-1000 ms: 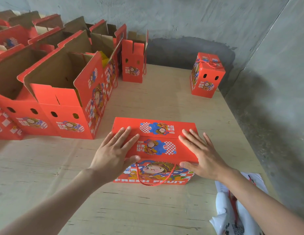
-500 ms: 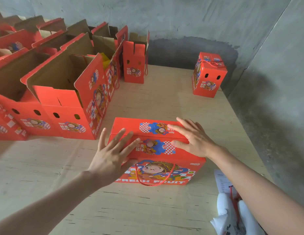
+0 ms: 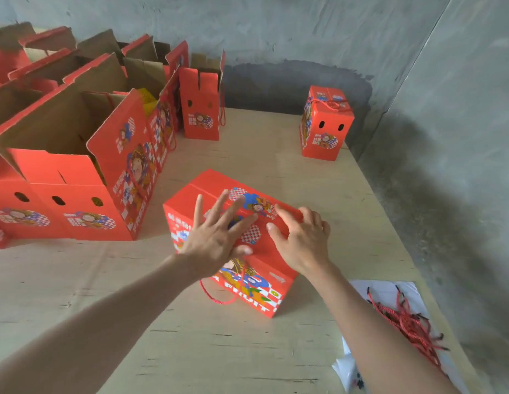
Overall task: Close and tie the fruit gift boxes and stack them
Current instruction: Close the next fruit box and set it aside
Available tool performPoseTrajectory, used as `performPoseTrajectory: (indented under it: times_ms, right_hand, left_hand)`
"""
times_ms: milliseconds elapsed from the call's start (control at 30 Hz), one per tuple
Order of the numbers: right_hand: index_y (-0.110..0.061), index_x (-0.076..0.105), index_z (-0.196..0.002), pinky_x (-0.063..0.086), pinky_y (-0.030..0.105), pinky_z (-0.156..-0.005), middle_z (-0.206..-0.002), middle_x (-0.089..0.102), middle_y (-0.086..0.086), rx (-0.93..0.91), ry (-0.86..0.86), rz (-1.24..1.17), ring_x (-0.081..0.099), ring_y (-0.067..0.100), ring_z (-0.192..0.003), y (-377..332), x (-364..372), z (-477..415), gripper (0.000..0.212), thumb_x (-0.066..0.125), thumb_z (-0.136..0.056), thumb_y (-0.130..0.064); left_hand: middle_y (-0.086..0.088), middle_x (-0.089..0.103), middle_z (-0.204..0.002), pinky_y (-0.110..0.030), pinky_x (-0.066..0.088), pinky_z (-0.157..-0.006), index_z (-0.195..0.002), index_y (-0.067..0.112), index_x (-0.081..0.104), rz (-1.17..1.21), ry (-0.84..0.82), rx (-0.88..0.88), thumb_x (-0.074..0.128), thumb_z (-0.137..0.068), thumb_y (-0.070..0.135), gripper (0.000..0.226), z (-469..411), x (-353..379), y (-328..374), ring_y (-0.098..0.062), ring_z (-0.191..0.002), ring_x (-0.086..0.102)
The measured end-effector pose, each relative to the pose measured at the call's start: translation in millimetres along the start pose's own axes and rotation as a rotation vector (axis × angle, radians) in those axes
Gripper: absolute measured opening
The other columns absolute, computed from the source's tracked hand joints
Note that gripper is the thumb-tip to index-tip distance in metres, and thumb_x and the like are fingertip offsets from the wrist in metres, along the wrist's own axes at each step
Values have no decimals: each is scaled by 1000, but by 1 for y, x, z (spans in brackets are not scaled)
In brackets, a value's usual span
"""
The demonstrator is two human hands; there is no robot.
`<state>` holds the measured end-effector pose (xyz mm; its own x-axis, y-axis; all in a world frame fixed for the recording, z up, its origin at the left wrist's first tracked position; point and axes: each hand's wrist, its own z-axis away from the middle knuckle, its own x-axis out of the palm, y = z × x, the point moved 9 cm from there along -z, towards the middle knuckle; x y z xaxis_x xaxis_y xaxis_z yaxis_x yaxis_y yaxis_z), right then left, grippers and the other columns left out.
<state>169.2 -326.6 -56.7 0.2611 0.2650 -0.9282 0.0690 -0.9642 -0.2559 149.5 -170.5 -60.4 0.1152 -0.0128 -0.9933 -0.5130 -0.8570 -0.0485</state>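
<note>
A closed red fruit gift box (image 3: 256, 282) stands on the plywood table (image 3: 190, 336), turned at an angle to me. My left hand (image 3: 216, 237) lies flat on its lid with fingers spread straight. My right hand (image 3: 303, 240) has its fingers curled over the lid's far right edge, thumb on top. A red cord handle (image 3: 219, 298) hangs from the box's front face. A closed box with a tied red cord (image 3: 324, 123) stands at the far right by the wall.
Several open red boxes (image 3: 77, 166) with raised flaps crowd the left side and back. A bundle of red cords (image 3: 404, 322) lies on a white bag (image 3: 389, 291) at the near right. Concrete walls border the table behind and on the right.
The box under my hands has turned so a corner points towards me. My right hand moved from lying flat on the lid to gripping its right edge; my left hand stayed flat on top.
</note>
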Motion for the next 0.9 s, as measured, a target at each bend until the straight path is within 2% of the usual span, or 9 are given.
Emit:
performPoseTrajectory:
  times_ms: [100, 200, 267, 333, 433, 533, 667, 767, 900]
  right_hand:
    - [-40, 40, -141, 23, 41, -97, -122, 50, 15, 71, -33, 107, 41, 31, -118, 3, -4, 13, 54, 40, -91, -60]
    - [-32, 31, -146, 28, 40, -97, -115, 46, 15, 58, -102, 85, 41, 32, -112, -1, -11, 30, 68, 33, -88, -68]
    - [-27, 22, -149, 29, 39, -101, -125, 36, 15, 66, -183, 9, 36, 31, -118, -5, -12, 49, 90, 22, -77, -81]
    - [-18, 12, -151, 24, 41, -107, -151, 9, 13, 35, -229, -4, 21, 29, -132, -10, -11, 67, 115, 6, -62, -91]
    - [-7, 2, -151, 15, 44, -114, -157, -23, 9, -33, -258, 22, -5, 28, -145, -14, -3, 80, 121, 9, -63, -91]
    - [1, 15, -149, 21, 40, -116, -159, 0, 18, -48, -192, -30, 5, 33, -147, -18, -6, 84, 110, 30, -76, -80]
    - [3, 54, -130, 50, 54, -90, -138, 44, 32, -111, -3, -52, 48, 50, -122, -26, -26, 84, 98, 22, -84, -77]
    - [1, 61, -124, 53, 55, -84, -132, 51, 30, -123, 16, -22, 55, 50, -113, -24, -26, 81, 93, 22, -87, -75]
    - [0, 64, -119, 54, 54, -82, -127, 56, 27, -113, -46, 14, 59, 47, -109, -17, -18, 64, 88, 34, -82, -74]
  left_hand:
    - [-5, -30, -152, -57, -22, -104, -144, 35, -19, 35, -63, -97, -30, -53, 84, 104, -11, 14, -33, -30, -137, -32]
    - [-1, -37, -149, -57, -15, -110, -143, 23, -29, 201, -144, -317, -11, -66, 83, 99, -9, 26, -64, -25, -142, -26]
    - [-8, -18, -158, -55, -2, -114, -148, 16, -19, 373, -109, -508, 17, -83, 72, 93, -2, 27, -68, -26, -146, -9]
    - [-18, 19, -150, -48, 22, -111, -150, 7, 7, 655, 112, -622, 49, -90, 52, 86, 5, 15, -53, -33, -140, 22]
    - [-6, 40, -127, -23, 34, -99, -140, 6, 35, 973, 337, -572, 67, -86, 26, 66, 22, 5, -9, -25, -124, 42]
    - [-6, 26, -151, -5, 15, -105, -145, 6, 28, 1038, 367, -490, 60, -91, 16, 64, 43, 8, 24, -10, -138, 22]
    - [3, -1, -159, -43, 31, -113, -148, 16, 25, 1081, 285, -354, 46, -95, 29, 59, 53, 11, 37, -9, -145, 5]
    - [7, -16, -156, -39, 26, -116, -148, 23, 21, 1013, 221, -241, 43, -88, 44, 67, 50, 13, 39, -9, -146, -3]
    - [2, -22, -153, -41, 33, -112, -148, 21, 14, 922, 171, -195, 48, -97, 27, 62, 29, 23, 31, -18, -147, 0]
